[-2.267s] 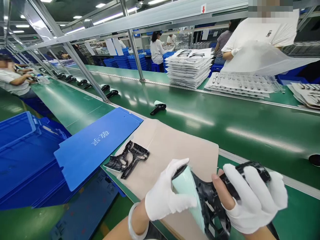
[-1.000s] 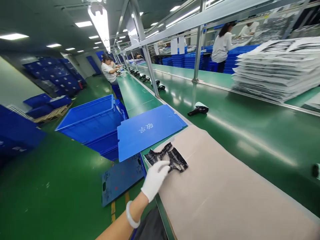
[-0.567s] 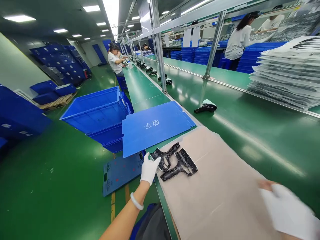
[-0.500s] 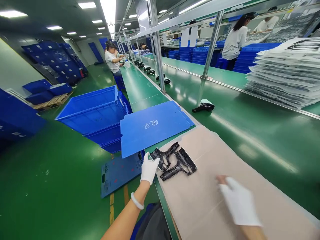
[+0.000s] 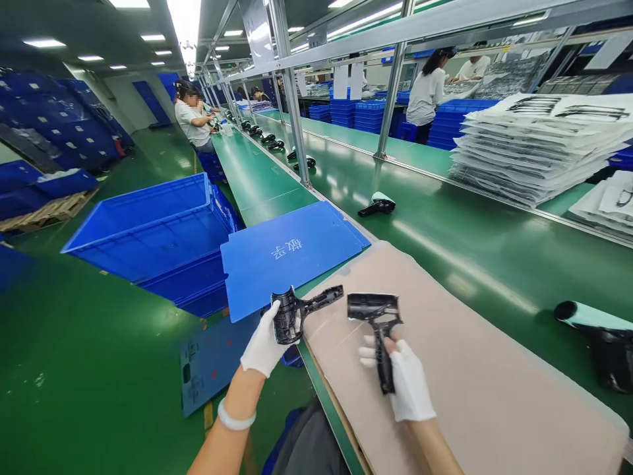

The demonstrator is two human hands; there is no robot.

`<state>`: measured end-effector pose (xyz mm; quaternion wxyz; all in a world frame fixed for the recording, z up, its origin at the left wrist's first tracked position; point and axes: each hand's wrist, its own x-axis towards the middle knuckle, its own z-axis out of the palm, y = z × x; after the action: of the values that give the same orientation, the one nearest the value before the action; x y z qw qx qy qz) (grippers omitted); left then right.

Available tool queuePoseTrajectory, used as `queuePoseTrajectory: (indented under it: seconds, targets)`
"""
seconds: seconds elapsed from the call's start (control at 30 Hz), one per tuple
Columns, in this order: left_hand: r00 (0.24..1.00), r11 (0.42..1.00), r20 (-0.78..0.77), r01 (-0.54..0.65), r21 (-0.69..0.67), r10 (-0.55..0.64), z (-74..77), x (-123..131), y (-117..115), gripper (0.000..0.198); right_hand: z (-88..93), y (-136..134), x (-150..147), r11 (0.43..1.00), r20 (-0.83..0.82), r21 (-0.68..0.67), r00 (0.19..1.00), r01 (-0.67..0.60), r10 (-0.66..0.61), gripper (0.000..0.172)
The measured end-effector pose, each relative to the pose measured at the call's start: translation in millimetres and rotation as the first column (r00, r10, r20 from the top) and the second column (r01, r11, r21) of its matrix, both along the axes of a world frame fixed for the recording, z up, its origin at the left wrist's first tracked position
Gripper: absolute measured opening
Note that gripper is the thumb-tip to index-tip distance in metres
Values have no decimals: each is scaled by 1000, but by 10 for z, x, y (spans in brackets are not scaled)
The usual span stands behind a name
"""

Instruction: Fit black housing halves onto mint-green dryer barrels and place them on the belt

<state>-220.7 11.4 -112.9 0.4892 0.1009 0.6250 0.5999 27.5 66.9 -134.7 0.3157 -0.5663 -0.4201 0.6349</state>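
My left hand (image 5: pixel 261 346), in a white glove, grips one black plastic housing half (image 5: pixel 301 313) by its round end, lifted above the near edge of the beige mat (image 5: pixel 469 382). My right hand (image 5: pixel 404 382), also gloved, holds the other black housing half (image 5: pixel 378 330) by its handle, barrel end pointing away. The two halves are apart, a short gap between them. An assembled black and mint-green unit (image 5: pixel 596 333) lies on the green conveyor belt (image 5: pixel 445 231) at the right.
A blue corrugated sheet (image 5: pixel 289 254) lies left of the mat, over blue crates (image 5: pixel 148 231). Another assembled unit (image 5: pixel 376 205) lies further up the belt. Stacked white trays (image 5: pixel 534 148) sit beyond it. Other people work along the line.
Both black halves lay on the mat half a second ago; now each hand has lifted one. Earlier the assembled unit left my hands and now lies on the belt at right.
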Motion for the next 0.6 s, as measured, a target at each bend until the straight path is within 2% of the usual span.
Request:
queuePoseTrajectory:
  seconds: [0.07, 0.1, 0.13, 0.17, 0.2, 0.27, 0.33, 0.37, 0.4, 0.43, 0.47, 0.6]
  targets:
    - [991, 997, 114, 60, 54, -65, 26, 141, 10, 46, 165, -141, 248, 989, -66, 87, 991, 122, -117, 56]
    - [984, 993, 149, 92, 79, -103, 39, 241, 15, 49, 220, -214, 374, 971, -43, 161, 985, 174, -169, 59]
    - [974, 986, 175, 131, 103, -147, 57, 356, 19, 52, 254, -284, 497, 943, 28, 269, 977, 196, -211, 57]
    - [961, 977, 195, 174, 123, -196, 82, 482, 21, 56, 269, -350, 616, 897, 134, 410, 961, 167, -240, 52]
    - [946, 966, 214, 217, 140, -244, 118, 613, 21, 61, 268, -409, 727, 829, 250, 554, 933, 80, -258, 46]
    - [900, 911, 193, 349, 220, -391, 218, 869, 18, 68, 243, -503, 916, 627, 427, 757, 867, -187, -257, 40]
    - [815, 776, 49, 529, 343, -577, 337, 1094, 22, 66, 223, -572, 1056, 421, 517, 818, 821, -392, -241, 47]
    - [757, 685, -46, 613, 394, -651, 391, 1191, 29, 63, 221, -603, 1110, 354, 546, 821, 800, -449, -250, 51]
    - [701, 597, -127, 677, 430, -702, 435, 1279, 38, 61, 224, -633, 1156, 314, 569, 815, 774, -487, -276, 54]
    - [657, 533, -176, 716, 451, -733, 466, 1358, 47, 60, 228, -664, 1196, 296, 586, 808, 748, -509, -312, 55]
    - [632, 502, -182, 731, 462, -753, 483, 1430, 54, 61, 232, -696, 1232, 293, 595, 803, 726, -519, -345, 56]
    - [567, 478, -57, 740, 473, -822, 457, 1641, 48, 72, 197, -811, 1345, 309, 624, 781, 697, -543, -352, 55]
